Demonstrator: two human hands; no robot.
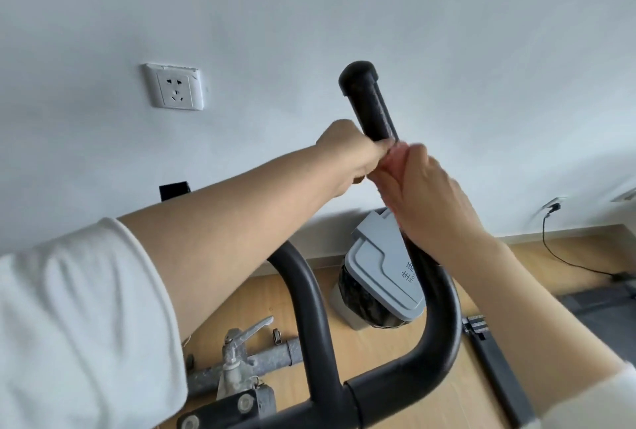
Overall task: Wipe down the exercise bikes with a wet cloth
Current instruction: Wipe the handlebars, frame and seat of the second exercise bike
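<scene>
The exercise bike's black handlebar (444, 322) curves up from the bottom centre to an upright right grip (370, 105) with a rounded end cap. A pink cloth (392, 167) is wrapped round that grip below the cap, mostly hidden. My right hand (430, 194) is closed around the cloth and the grip. My left hand (347, 156) is fisted against the grip from the left, fingers pinching the cloth's upper edge. The left handlebar arm (303, 287) passes under my left forearm.
A white wall stands close behind with a socket (175, 87). On the wooden floor are a grey lidded bin (385, 277), the bike's grey base tube and lever (241, 342), a black cable (564, 256) at right, and a dark mat (599, 301).
</scene>
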